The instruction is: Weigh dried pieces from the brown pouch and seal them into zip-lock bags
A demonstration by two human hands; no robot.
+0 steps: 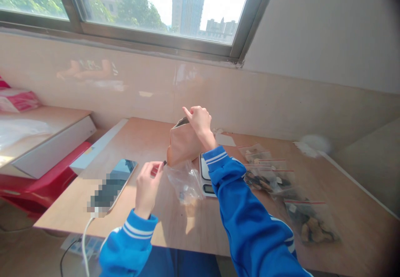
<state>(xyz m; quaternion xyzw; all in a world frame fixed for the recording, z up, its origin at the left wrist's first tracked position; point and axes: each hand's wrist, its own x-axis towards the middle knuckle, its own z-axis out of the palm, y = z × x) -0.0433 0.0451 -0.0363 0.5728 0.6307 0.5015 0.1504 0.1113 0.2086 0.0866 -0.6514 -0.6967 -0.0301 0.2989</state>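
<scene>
My right hand (200,122) is closed on the top edge of a brown paper bag (183,143) that stands upright on the wooden table (140,139), its index finger sticking out. My left hand (147,185) is pinched on a small dark item (164,162) beside the bag's lower left corner. A clear plastic zip bag (185,182) with a few dark pieces inside lies just below the paper bag. A small digital scale (205,177) sits behind my right forearm, partly hidden by the blue sleeve.
A phone (112,185) with a white cable (85,243) lies on the table's left part. Several filled zip bags (281,185) with red seals lie to the right. A red stool (46,177) and a second table (46,143) stand at left. The wall is close behind.
</scene>
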